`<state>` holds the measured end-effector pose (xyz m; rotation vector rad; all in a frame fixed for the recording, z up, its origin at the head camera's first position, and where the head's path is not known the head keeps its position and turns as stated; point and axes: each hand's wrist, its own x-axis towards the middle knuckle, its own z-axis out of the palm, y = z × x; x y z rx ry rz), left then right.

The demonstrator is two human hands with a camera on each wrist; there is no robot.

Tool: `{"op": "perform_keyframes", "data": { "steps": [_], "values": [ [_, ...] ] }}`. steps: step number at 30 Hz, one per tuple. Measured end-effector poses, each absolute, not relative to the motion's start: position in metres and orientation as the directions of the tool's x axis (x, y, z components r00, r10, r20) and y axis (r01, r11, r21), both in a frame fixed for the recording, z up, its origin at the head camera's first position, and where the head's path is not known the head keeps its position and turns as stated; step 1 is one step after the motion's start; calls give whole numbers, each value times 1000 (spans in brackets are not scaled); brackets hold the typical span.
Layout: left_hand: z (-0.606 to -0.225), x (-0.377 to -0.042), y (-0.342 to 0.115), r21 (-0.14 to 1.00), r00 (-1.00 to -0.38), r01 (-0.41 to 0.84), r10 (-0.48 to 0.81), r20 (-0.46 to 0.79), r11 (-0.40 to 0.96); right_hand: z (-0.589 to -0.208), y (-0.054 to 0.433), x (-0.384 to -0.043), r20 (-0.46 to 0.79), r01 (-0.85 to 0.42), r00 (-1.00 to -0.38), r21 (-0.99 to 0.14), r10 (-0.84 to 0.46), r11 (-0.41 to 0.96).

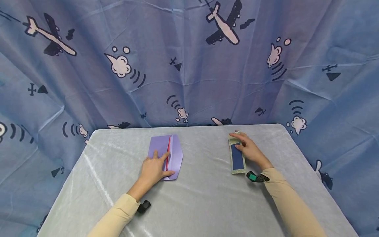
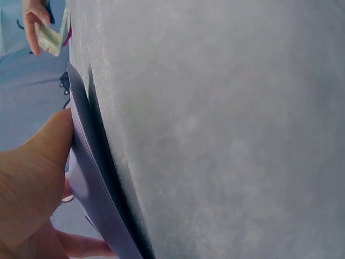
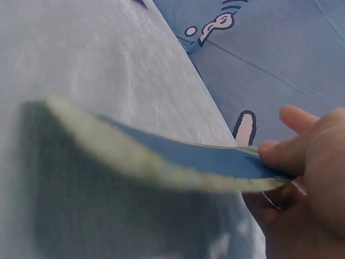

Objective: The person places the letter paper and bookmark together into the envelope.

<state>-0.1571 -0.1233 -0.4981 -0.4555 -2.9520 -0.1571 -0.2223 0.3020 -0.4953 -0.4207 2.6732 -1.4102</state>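
A purple paper envelope point(image 1: 160, 143) lies on the table, its flap with slanted corners on the right and a thin red strip showing along the fold. My left hand point(image 1: 152, 168) rests on it with spread, fairly straight fingers; its thumb touches the flap side. In the left wrist view the envelope point(image 2: 89, 145) is seen nearly edge-on. My right hand point(image 1: 251, 149) pinches the far end of a narrow pale-green card point(image 1: 238, 171) with a dark blue panel. In the right wrist view the card point(image 3: 199, 159) bows above the cloth and casts a shadow; the fingers beneath are partly hidden.
A grey velvety cloth point(image 1: 201, 197) covers the table. Behind its far edge hangs a blue curtain point(image 1: 189, 65) printed with airplanes and clouds. A dark strap point(image 1: 144, 207) sits at the left wrist, and a black-and-green band point(image 1: 257, 177) at the right.
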Motion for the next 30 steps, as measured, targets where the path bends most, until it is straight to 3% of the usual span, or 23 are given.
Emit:
{"op": "perform_keyframes", "data": {
  "steps": [30],
  "values": [
    [-498,-158,-123,89,-949,296,283,139,951,-493,261,-232,135,-270,-930,-881,-341,388]
  ]
}}
